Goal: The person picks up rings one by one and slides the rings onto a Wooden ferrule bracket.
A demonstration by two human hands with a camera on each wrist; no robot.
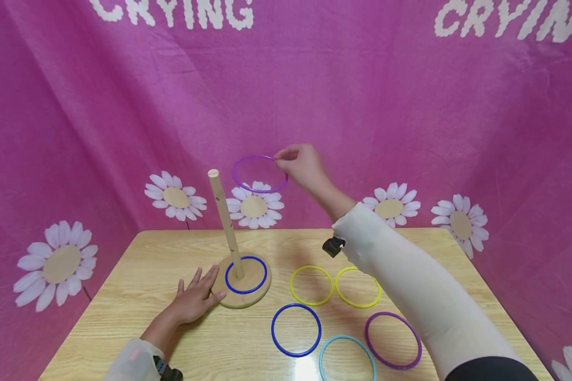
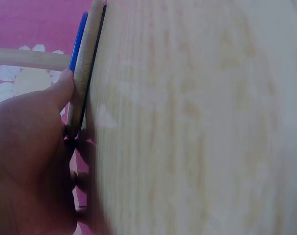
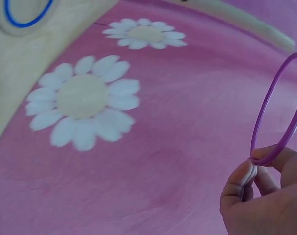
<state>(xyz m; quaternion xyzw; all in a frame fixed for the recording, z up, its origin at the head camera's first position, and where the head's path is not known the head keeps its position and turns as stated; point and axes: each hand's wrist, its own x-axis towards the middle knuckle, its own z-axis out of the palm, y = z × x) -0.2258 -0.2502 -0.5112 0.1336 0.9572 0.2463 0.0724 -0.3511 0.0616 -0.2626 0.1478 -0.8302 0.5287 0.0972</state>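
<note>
A purple ring [image 1: 260,191] hangs in the air beside the top of an upright wooden peg [image 1: 225,217]. My right hand [image 1: 305,165] pinches its right edge between thumb and fingers, seen also as a purple ring [image 3: 263,110] in the right wrist view. The peg rises from a round wooden base [image 1: 240,301], and a blue ring [image 1: 246,292] lies around its foot. At the base's left edge my left hand [image 1: 193,300] rests with spread fingers, the thumb touching the rim. In the left wrist view that thumb [image 2: 65,88] lies against the base's edge.
Right of the base lie two yellow rings [image 1: 312,305] on the wooden table [image 1: 238,344]. Nearer the front are a second blue ring [image 1: 296,355], a light blue ring [image 1: 347,337] and another purple ring [image 1: 394,366]. A pink cloth [image 1: 314,95] with daisies hangs behind.
</note>
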